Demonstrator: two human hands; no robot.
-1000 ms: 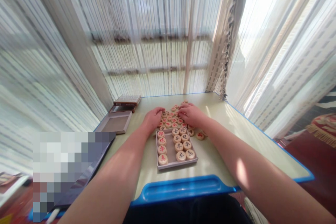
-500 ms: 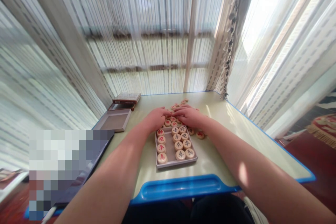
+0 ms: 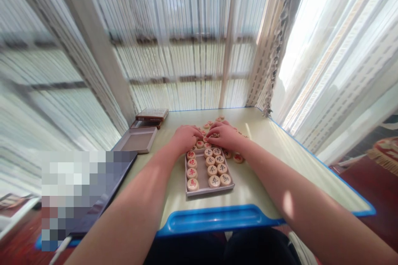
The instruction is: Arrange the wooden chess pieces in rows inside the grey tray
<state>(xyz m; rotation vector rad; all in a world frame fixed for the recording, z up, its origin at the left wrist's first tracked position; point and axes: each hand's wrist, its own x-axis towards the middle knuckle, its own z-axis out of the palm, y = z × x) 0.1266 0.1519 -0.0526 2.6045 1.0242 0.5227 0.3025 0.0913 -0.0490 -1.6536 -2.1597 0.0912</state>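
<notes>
Wooden Chinese chess pieces with red and black characters fill part of a shallow tray [image 3: 210,191]. A column of red pieces [image 3: 192,172] lines its left side, and two columns of black pieces [image 3: 212,169] stand on its right; a bare strip of tray floor lies between. Just behind the tray is a loose pile of pieces [image 3: 200,144]. My left hand [image 3: 187,136] rests at the pile's left, fingers spread and bent down onto the pieces. From the right, my right hand [image 3: 224,134] reaches over the same pile, its fingers apart. Fingertips partly hide the pieces underneath.
The table [image 3: 280,178] has a blue edge with a moulded blue trough [image 3: 214,220] in front. An open box lid [image 3: 138,140] and stacked boxes [image 3: 152,114] lie at the back left. A dark flat panel [image 3: 115,186], partly pixelated, stands left. Curtains [image 3: 186,62] hang behind.
My right hand's fingers have drawn back slightly and bent, leaving a small gap between the hands. More red pieces show between them. The pieces in the tray are the same.
</notes>
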